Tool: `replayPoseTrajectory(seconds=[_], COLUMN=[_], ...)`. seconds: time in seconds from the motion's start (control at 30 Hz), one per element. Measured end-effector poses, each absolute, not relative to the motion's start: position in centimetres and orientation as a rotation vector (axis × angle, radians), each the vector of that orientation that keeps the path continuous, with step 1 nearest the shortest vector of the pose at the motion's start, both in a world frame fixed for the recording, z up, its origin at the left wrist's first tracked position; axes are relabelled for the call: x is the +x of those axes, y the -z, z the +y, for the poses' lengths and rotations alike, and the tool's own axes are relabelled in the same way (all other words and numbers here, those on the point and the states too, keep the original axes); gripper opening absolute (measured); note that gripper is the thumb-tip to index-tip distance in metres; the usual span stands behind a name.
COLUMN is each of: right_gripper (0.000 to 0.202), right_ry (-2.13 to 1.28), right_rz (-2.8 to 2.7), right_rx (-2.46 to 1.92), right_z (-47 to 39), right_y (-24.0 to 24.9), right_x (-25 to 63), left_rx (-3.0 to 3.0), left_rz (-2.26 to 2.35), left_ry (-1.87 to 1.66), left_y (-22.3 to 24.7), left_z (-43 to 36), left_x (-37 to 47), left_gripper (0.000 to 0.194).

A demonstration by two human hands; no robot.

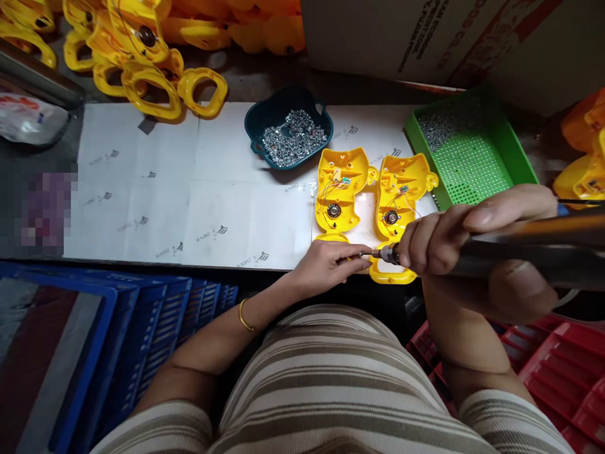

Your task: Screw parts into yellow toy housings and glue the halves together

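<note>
My right hand (454,236) is wrapped round a power screwdriver (515,252), its bit (375,253) pointing left. At the bit's tip, the fingers of my left hand (326,265) pinch a small shiny screw (362,254), mostly hidden by them. Both hands are over the near edge of the table. Just beyond them lie two yellow plastic shell halves, a left one (350,202) and a right one (401,164), hollow side up. Each has a round speaker, thin wires and a small circuit board inside. Their ring-shaped handles point towards me, partly covered by my hands.
A dark teal bowl (255,123) holds many small metal parts. Behind my right hand is a green basket (510,142) with screws. Yellow shells (151,82) pile up at the back left, a carton (401,38) at the back right. Blue crates (155,328) and red crates (562,359) flank me.
</note>
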State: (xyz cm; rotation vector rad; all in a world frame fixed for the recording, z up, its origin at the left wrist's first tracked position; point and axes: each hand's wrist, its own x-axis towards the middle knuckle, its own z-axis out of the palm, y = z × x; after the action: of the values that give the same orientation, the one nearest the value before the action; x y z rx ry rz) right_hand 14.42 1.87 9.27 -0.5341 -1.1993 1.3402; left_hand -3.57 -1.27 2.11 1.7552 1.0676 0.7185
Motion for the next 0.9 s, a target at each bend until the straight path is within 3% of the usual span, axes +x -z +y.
replayPoseTrajectory(seconds=[0.23, 0.37, 0.43, 0.6, 0.9], right_gripper=[0.021, 0.021, 0.021, 0.020, 0.021], right_ry=[-1.289, -1.237, -1.197, -1.027, -0.950], right_rz=[-1.195, -1.229, -1.261, -1.305, -1.296], right_rx=[-0.598, -0.593, -0.559, -0.438, -0.428], right_z=[1.2, 1.9, 2.8, 5.3, 7.0], right_y=[-10.1, -9.8, -8.9, -6.6, -4.2], right_x=[14.2, 14.5, 14.8, 14.1, 11.6], left_rx=[1.820, 2.136, 2.175, 1.985, 1.724], left_rz=[1.172, 1.516, 1.679, 1.560, 1.495], left_ry=[-0.825, -1.124, -1.106, -0.908, -0.976], left_y=[-1.7, -0.9, -0.3, 1.0, 1.3], left_z=[-1.5, -1.6, -1.6, -2.3, -3.4], left_x=[-3.1, -5.0, -6.0, -5.5, -3.8], left_gripper=[0.030, 0.047, 0.058, 0.064, 0.071])
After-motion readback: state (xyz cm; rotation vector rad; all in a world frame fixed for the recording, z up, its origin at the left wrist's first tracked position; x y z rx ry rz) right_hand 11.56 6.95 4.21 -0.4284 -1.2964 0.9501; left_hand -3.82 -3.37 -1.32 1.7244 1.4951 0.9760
